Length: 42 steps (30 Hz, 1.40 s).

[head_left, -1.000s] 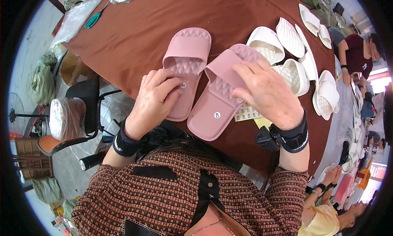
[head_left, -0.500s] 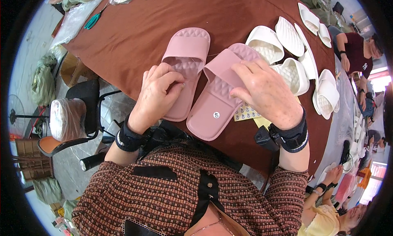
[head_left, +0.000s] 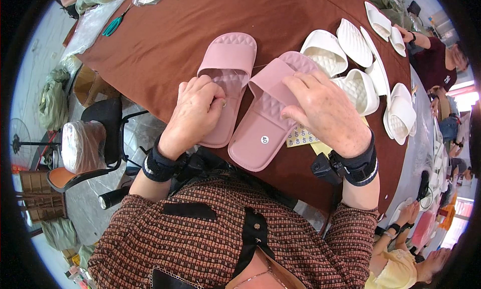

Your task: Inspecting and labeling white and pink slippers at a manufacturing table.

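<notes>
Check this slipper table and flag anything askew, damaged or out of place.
Nothing looks damaged or spilled. The two pink slippers lie side by side under the left hand and right hand; only the right slipper shows a round sticker on its heel. The white slippers lie jumbled, some overturned.

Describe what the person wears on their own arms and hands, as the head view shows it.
Both hands, left hand and right hand, are bare, without gloves. Each wrist carries a wide black band, the right one with a small black device fixed beside it. The sleeves are a brown-and-black woven knit.
</notes>
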### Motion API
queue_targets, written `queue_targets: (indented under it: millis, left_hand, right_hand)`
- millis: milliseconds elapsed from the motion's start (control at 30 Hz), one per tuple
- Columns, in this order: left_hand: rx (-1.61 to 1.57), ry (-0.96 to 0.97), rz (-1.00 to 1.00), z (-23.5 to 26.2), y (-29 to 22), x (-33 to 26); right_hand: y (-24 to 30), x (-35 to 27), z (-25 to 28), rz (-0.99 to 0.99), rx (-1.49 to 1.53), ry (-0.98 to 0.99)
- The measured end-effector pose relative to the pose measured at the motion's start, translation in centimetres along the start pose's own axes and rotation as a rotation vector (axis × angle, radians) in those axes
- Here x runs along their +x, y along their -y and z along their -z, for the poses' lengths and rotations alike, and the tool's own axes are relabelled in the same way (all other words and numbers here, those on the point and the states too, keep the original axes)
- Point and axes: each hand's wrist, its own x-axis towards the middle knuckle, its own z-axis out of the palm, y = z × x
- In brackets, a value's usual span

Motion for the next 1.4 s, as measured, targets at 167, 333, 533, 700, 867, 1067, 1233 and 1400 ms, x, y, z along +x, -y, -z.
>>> queue_targets:
  millis: [167,333,533,700,867,1067,1233,1400]
  left_hand:
    - [0.003,-0.009,-0.019,0.0,0.4,-0.1]
    - [-0.044,-0.021,-0.031,0.3,0.6,-0.2]
    - [-0.039,0.019,-0.044,0.7,0.2,0.0]
    - [0.037,0.012,-0.092,0.6,0.0,0.3]
    - [0.121,0.007,-0.11,0.4,-0.4,0.2]
    - [0.086,0.028,-0.085,0.6,0.2,0.0]
    - [-0.005,0.029,-0.065,0.9,0.6,-0.3]
    - [0.019,0.016,-0.098,1.0,0.3,-0.2]
  right_hand:
    - [0.0,-0.1,0.0,0.008,0.007,-0.019]
    - [-0.1,-0.1,0.0,0.003,0.012,-0.017]
    - [-0.1,0.0,0.0,-0.002,0.008,-0.007]
    - [0.0,0.0,0.0,-0.007,0.012,0.002]
    - [-0.1,-0.1,0.0,-0.006,0.007,-0.004]
    - [-0.2,-0.2,-0.2,-0.003,0.006,-0.008]
    - [-0.3,-0.2,-0.5,0.035,0.006,-0.067]
    - [-0.4,-0.1,-0.7,0.069,0.017,-0.117]
